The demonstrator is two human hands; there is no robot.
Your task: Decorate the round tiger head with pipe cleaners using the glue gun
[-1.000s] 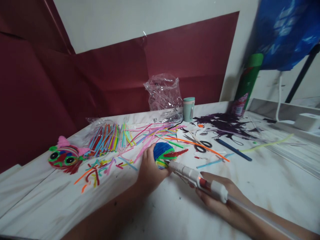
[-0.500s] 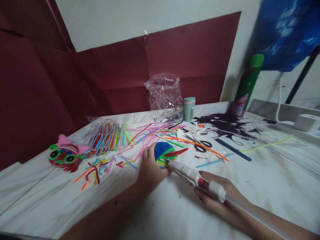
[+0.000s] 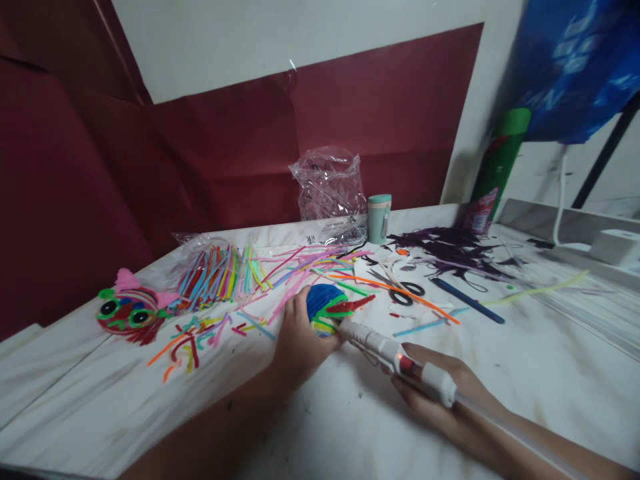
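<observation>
My left hand (image 3: 299, 340) grips a round pipe-cleaner piece (image 3: 324, 305), blue with green, yellow and red strands, just above the white table (image 3: 525, 360). My right hand (image 3: 440, 390) holds a white glue gun (image 3: 395, 357) with a glowing red spot. Its nozzle touches the lower right edge of the round piece. A clear glue stick trails back from the gun along my right forearm.
Loose coloured pipe cleaners (image 3: 280, 270) and a bag of them (image 3: 207, 270) lie behind my hands. A finished red-green pipe-cleaner face (image 3: 129, 313) sits at the left. Scissors (image 3: 400, 288), a blue stick (image 3: 467, 299), purple scraps (image 3: 450, 247), a teal cup (image 3: 379, 218) and a clear bag (image 3: 330, 190) lie farther back.
Both hands stay almost in place. The glue gun's nozzle remains against the round piece; the view has shifted slightly.
</observation>
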